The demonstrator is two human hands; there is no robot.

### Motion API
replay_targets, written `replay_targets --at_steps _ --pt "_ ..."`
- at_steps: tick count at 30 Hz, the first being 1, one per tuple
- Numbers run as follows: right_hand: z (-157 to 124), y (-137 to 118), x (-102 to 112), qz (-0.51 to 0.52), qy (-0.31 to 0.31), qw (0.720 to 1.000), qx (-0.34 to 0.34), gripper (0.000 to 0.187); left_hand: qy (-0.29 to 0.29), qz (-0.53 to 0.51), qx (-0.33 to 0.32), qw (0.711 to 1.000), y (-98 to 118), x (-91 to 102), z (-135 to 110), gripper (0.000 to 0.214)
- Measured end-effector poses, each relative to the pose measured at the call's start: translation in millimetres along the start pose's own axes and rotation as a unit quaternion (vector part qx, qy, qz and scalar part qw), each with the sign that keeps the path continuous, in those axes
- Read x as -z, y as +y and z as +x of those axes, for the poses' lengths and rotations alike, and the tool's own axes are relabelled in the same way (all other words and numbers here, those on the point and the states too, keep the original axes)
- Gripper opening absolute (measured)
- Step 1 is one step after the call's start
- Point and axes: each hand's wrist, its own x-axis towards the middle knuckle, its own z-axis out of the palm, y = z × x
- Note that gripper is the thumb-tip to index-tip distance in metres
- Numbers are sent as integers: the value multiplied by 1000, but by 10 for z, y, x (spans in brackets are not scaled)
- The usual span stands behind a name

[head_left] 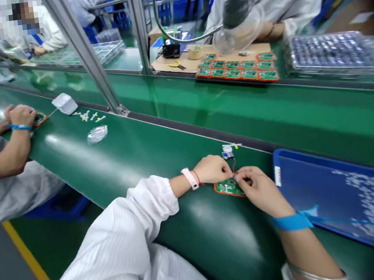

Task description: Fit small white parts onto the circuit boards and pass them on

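A green circuit board with an orange edge lies on the green bench under my fingers. From a small white and blue part behind it, a thin dark red wire runs down to my fingertips. My left hand, with a pink band at the wrist, is closed in a pinch at the wire's end, over the board. Opposite it, my right hand, wearing a blue wrist strap, pinches at the same spot. The wire's tip is hidden between the fingers of both hands.
At my right is a blue tray holding small whitish pieces. Across the divider, several boards lie in rows near a clear tray and a co-worker's sleeve. Left, another person's hands hold a board beside white pads.
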Motion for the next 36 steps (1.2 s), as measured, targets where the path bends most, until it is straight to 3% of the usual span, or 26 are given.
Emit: replay_targets --at_steps 4,8,11,14,16,18,21,25,32,36 --pt "-3 -60 -46 -17 6 1000 0 15 -4 1 0 1000 3 19 -36 13" --pt "-141 -273 39 -22 67 997 39 15 77 14 -57 995 86 -40 -233 12" --pt "-177 -166 377 -86 155 983 38 15 124 39 -112 985 54 -95 -368 20" --pt "-290 257 911 -177 290 938 -65 14 103 68 -159 980 -67 -145 -377 46" --pt "-419 562 1205 -218 328 907 -150 15 89 94 -176 976 -122 -174 -353 58" --pt "-509 792 1349 -239 326 891 -206 16 79 110 -181 974 -141 -182 -331 60" --pt "-497 964 1332 -251 304 893 -215 15 63 109 -185 975 -148 -148 -297 58" --pt "-390 1026 1258 -255 297 894 -217 14 42 94 -196 975 -176 -86 -264 58" --pt "-333 1145 1310 -277 324 878 -218 16 38 72 -194 978 -186 -90 -271 54" --pt "-303 1155 1299 -288 281 890 -213 15 31 77 -194 977 -181 -103 -271 52"
